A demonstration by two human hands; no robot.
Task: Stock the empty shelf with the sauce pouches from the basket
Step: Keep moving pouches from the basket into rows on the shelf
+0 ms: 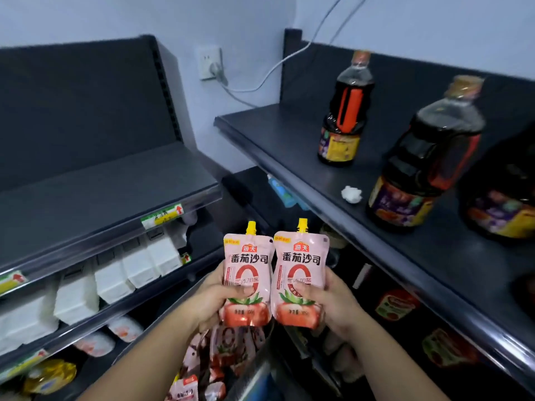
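Observation:
My left hand [211,299] grips a pink tomato sauce pouch [247,270] with a yellow spout, held upright. My right hand [333,302] grips a second, identical pouch [299,270] right beside it, the two nearly touching. Both are held above the basket [257,374], where several more pink pouches [228,351] lie in a heap. The bare dark top shelf [95,192] lies up and to the left of my hands.
The right-hand shelf [292,146] carries dark soy sauce bottles [344,111] and a crumpled white scrap [351,194]. White packs [139,264] fill the shelf under the bare one. A wall socket with a white cable [212,68] sits in the corner.

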